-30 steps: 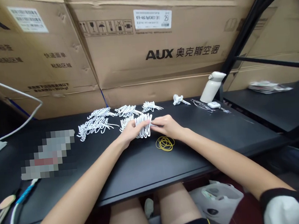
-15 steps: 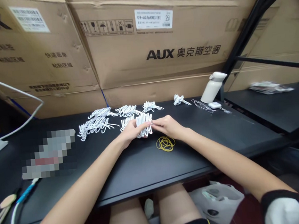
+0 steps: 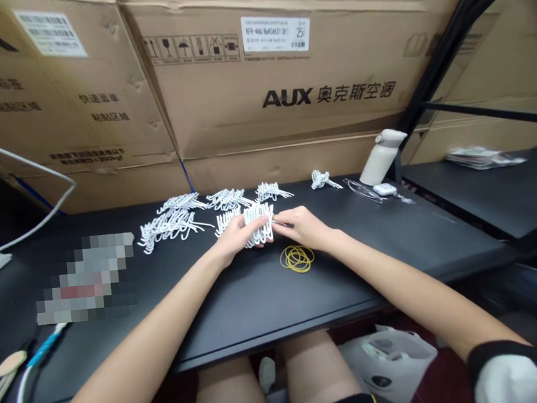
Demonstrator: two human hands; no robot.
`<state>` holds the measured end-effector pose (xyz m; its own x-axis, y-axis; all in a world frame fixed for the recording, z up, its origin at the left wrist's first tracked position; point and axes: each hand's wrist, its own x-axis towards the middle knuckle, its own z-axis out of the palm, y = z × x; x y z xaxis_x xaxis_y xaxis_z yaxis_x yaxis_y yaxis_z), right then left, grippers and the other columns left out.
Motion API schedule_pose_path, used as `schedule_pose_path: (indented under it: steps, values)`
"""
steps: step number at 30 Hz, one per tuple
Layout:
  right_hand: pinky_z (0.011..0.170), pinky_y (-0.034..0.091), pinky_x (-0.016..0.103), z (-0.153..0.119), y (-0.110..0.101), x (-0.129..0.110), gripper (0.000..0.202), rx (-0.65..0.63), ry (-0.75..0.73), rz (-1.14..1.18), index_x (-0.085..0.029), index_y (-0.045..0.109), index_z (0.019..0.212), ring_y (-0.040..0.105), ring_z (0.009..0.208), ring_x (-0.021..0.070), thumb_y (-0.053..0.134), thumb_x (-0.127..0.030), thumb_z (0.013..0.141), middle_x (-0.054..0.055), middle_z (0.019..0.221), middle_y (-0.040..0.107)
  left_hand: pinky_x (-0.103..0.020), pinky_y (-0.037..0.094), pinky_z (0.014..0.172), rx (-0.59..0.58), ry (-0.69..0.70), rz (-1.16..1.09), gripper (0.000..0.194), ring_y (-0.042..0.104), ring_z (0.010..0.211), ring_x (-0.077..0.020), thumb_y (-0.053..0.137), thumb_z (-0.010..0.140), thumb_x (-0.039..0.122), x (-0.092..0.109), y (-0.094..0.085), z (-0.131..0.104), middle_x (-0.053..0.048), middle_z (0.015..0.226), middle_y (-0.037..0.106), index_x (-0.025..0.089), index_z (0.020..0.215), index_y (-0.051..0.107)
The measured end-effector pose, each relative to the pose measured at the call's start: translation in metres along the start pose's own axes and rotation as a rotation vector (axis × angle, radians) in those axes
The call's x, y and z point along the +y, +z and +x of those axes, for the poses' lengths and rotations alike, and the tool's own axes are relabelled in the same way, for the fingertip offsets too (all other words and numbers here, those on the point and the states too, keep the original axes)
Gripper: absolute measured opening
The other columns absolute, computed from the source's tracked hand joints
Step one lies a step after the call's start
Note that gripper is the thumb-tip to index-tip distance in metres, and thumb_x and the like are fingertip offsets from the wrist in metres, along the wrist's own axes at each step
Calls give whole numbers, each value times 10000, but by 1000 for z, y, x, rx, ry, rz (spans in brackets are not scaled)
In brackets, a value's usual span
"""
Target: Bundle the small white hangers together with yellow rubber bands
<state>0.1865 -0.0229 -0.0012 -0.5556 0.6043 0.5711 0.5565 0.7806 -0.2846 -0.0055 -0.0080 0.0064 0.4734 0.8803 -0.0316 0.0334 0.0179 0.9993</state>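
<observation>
We hold a bundle of white hooks above the middle of the bench, our left hand closed around it, thumb across the front. Our right hand has its fingertips drawn together at the bundle's right edge; we cannot tell whether they pinch a single hook.

Just behind our left hand, and partly hidden by it, lies another hook cluster. More white hook piles line the back of the bench. Yellow rubber bands lie near our right hand, on our side of it. Farther right are glasses, a small white case and a tilted-looking cream bottle; on the left lies a pixelated object.

Cardboard boxes wall off the back. The wide one reads "AUX 奥克斯空调", and its white label "KFR-46G/BpR3AES1(B1)" and "25". On the left box we read "快递面单 粘贴区域", a cropped "UX" and "300kgf"; its barcode sticker is too small to read.
</observation>
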Motion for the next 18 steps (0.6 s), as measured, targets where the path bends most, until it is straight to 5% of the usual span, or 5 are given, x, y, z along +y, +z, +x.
schedule_pose_path:
  steps: [18]
  values:
    - [632,368,233,0,0,-4,268,-101,70,-9,-147,581,768,502,640,126,426,-273,946,45,727,598,-286,536,546,-2,-43,44,368,693,696,-225,696,738,441,1,-1,-1,-78,792,718,138,940,643]
